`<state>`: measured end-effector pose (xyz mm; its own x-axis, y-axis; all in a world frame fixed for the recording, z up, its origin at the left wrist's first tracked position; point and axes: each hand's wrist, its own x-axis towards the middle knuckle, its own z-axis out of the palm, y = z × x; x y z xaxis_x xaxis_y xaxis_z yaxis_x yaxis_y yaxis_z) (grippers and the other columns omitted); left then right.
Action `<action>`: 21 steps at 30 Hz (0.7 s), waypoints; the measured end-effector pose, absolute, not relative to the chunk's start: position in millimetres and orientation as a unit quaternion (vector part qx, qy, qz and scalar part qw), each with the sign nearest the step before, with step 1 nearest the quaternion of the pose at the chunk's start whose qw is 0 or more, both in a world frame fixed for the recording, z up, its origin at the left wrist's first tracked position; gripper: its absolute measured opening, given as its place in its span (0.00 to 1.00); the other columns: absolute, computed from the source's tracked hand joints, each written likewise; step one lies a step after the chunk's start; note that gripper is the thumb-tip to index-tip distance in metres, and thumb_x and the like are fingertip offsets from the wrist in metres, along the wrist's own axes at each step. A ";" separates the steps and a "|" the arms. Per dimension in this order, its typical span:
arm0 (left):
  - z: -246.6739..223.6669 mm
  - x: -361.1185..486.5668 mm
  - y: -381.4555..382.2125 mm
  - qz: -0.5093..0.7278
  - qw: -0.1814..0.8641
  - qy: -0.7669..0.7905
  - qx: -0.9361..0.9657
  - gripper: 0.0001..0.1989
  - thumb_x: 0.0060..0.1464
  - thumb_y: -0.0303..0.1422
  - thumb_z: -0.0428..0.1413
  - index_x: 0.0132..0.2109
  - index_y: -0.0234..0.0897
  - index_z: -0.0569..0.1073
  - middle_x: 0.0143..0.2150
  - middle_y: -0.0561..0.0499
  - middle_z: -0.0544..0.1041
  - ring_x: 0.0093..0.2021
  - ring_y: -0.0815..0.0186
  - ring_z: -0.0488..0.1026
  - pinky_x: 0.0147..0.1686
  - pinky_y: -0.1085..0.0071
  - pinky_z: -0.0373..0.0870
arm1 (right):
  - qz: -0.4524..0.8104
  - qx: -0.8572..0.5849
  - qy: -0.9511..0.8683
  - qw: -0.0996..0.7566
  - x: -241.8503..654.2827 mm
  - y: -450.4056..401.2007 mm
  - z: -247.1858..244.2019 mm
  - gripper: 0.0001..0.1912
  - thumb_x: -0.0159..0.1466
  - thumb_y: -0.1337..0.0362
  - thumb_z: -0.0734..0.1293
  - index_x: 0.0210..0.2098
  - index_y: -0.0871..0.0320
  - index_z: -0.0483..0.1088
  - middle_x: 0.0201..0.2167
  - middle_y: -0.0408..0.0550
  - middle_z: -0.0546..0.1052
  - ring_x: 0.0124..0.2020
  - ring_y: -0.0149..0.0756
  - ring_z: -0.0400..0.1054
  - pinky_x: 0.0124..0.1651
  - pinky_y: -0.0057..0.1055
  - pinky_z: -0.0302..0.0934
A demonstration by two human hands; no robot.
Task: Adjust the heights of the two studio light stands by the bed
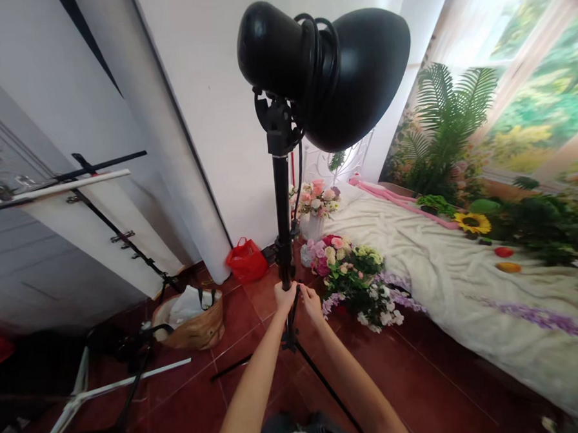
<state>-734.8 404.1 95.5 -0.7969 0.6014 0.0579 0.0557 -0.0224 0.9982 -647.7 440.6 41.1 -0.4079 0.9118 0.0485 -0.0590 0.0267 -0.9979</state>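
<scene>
A black light stand (282, 197) rises upright before me, topped by a studio lamp (359, 70) with a wide black reflector that faces right. Its cable is looped around the lamp's neck and hangs down along the pole. My left hand (285, 295) is wrapped around the pole below the middle joint. Close beside it, my right hand (311, 299) has its fingers closed at a small part on the pole's right side, perhaps a knob; the fingers hide it. Below both hands the stand's legs spread over the red tiles.
Artificial flowers (340, 259) lie at the right, against a bed with a cream cover (446, 266). A red plastic bag (247, 261) and a wicker basket (198, 324) stand on the floor to the left. Further left are a white panel on a stand (100, 233) and white stand legs (133, 378).
</scene>
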 end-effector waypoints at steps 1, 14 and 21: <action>95.8 -734.8 403.8 0.673 0.203 0.668 0.245 0.08 0.36 0.32 0.57 0.17 0.33 0.67 0.16 0.54 0.66 0.18 0.73 0.62 0.19 0.78 0.58 | 0.570 -0.358 -0.615 0.411 -644.9 444.6 43.8 0.26 0.58 0.43 0.58 0.39 0.60 0.71 0.35 0.50 0.74 0.38 0.38 0.66 0.39 0.30 0.61; 98.1 -732.9 399.5 0.671 0.198 0.668 0.252 0.11 0.37 0.34 0.57 0.17 0.33 0.65 0.17 0.55 0.65 0.19 0.73 0.60 0.20 0.77 0.56 | 0.339 -0.242 -0.848 0.327 -640.8 462.9 56.0 0.21 0.67 0.60 0.47 0.43 0.58 0.68 0.41 0.51 0.73 0.43 0.35 0.66 0.47 0.31 0.58; 99.2 -731.5 400.7 0.668 0.187 0.683 0.229 0.09 0.36 0.33 0.57 0.17 0.33 0.66 0.16 0.54 0.65 0.19 0.73 0.61 0.20 0.77 0.56 | 0.210 -0.216 -0.905 0.302 -641.2 478.8 56.4 0.21 0.67 0.65 0.46 0.38 0.60 0.69 0.36 0.52 0.73 0.41 0.34 0.65 0.46 0.29 0.58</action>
<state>-731.5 400.7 99.2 -0.8254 0.5622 0.0511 0.0637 0.0028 0.9980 -641.2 478.8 56.4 -0.7243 0.5167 0.4565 0.2632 0.8192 -0.5096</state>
